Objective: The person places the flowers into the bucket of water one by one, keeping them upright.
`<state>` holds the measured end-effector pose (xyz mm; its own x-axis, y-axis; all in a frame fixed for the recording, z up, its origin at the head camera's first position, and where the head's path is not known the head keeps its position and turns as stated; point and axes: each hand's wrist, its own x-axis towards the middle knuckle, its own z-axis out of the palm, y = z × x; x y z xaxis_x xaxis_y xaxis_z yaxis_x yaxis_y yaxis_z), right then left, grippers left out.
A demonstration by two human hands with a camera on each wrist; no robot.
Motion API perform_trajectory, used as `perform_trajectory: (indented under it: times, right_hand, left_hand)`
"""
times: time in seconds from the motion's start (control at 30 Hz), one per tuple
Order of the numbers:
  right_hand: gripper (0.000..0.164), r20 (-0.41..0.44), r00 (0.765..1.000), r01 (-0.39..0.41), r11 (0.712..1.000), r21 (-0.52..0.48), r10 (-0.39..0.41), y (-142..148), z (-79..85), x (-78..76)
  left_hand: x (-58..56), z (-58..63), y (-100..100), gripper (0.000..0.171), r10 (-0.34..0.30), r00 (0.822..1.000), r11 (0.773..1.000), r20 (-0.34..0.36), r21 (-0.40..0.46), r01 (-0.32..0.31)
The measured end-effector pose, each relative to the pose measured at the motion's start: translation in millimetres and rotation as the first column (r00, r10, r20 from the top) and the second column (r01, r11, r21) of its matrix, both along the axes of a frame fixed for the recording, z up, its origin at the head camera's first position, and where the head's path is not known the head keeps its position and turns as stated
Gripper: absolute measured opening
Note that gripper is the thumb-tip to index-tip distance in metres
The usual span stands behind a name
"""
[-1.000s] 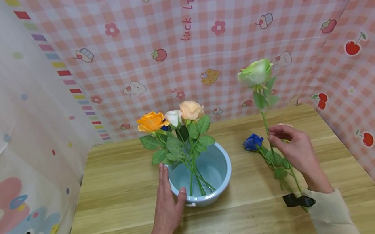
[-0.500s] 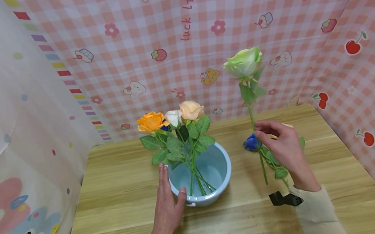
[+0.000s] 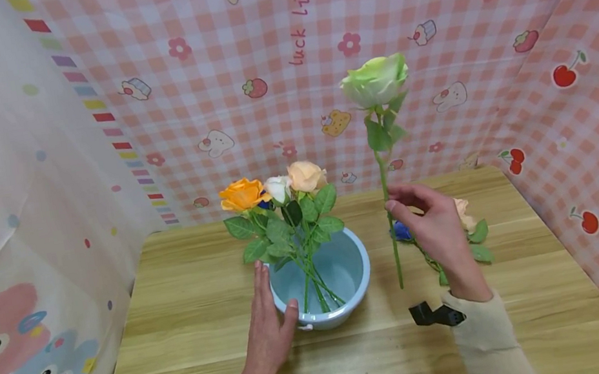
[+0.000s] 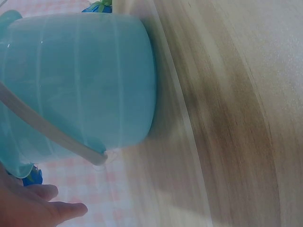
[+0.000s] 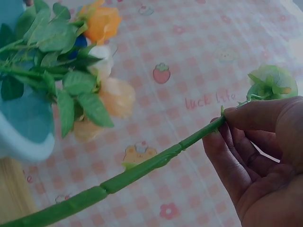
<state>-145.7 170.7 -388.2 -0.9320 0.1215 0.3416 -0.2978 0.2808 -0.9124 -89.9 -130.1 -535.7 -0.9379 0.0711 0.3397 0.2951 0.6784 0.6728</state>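
Observation:
A green-white rose point(image 3: 375, 82) stands upright in the air to the right of the bucket, its stem pinched between thumb and fingers of my right hand point(image 3: 436, 227). The right wrist view shows that pinch on the green stem point(image 5: 142, 170) close up. My left hand point(image 3: 265, 330) rests with fairly straight fingers against the left side of the light blue bucket point(image 3: 365, 261). In the bucket lean an orange rose point(image 3: 242, 194), a white rose point(image 3: 277, 188) and a peach rose point(image 3: 306, 176), with a blue bloom mostly hidden behind them.
On the wooden table point(image 3: 182, 336), behind my right hand, lie a blue rose point(image 3: 401, 231) and a pale peach rose point(image 3: 462, 213), both partly covered. The bucket's handle point(image 4: 52, 130) hangs down its side. Patterned cloth point(image 3: 264, 35) encloses the table at the back and sides.
My right hand has carried the green-white rose left and upward, away from the flowers on the table and nearer the bucket. The left hand and bucket have stayed put.

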Motion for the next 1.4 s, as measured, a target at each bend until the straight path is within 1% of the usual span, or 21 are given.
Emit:
perform_trajectory:
  times: [0.27, 0.43, 0.6, 0.8, 0.93, 1.03, 1.3, 1.4]
  right_hand:
    - [0.026, -0.016, 0.999, -0.044, 0.997, -0.069, 0.043, -13.1, 4.7, -1.2]
    - [0.025, -0.050, 0.995, -0.090, 0.991, -0.096, 0.085, -23.4, 5.2, -2.4]
    - [0.024, -0.077, 0.989, -0.133, 0.983, -0.130, 0.124, -37.8, 6.4, -4.2]
    - [0.025, -0.093, 0.981, -0.179, 0.975, -0.133, 0.168, -54.1, 8.8, -5.2]
    - [0.024, -0.072, 0.981, -0.187, 0.974, -0.131, 0.179, -62.4, 6.8, -6.4]
    - [0.023, -0.037, 0.983, -0.184, 0.974, -0.129, 0.181, -67.6, 2.3, -8.0]
    - [0.025, 0.056, 0.976, -0.205, 0.972, -0.116, 0.213, -77.1, -17.5, -10.3]
    - [0.025, 0.083, 0.974, -0.200, 0.974, -0.109, 0.209, -80.6, -25.5, -12.2]
  left_hand:
    - [-0.2, -0.6, 0.1, 0.082, 0.002, 1.000, 1.000, -0.002, 0.005, -0.002]
    - [0.1, -1.1, 0.3, 0.081, 0.004, 1.000, 1.000, -0.013, 0.003, -0.004]
    - [0.2, -0.7, 0.0, 0.082, -0.001, 1.000, 1.000, 0.001, 0.009, 0.001]
    - [-0.1, -0.3, -0.1, 0.082, -0.007, 1.000, 1.000, 0.017, 0.002, 0.007]
    - [-0.7, -0.4, 0.0, 0.082, -0.010, 1.000, 1.000, 0.018, 0.008, 0.010]
    - [-0.8, -0.5, 0.1, 0.082, -0.010, 1.000, 1.000, 0.014, 0.009, 0.010]
    - [-0.2, -0.8, 0.1, 0.083, -0.004, 1.000, 1.000, 0.026, 0.007, 0.004]
    - [0.0, -1.1, -0.3, 0.083, -0.001, 1.000, 1.000, 0.026, 0.003, 0.001]
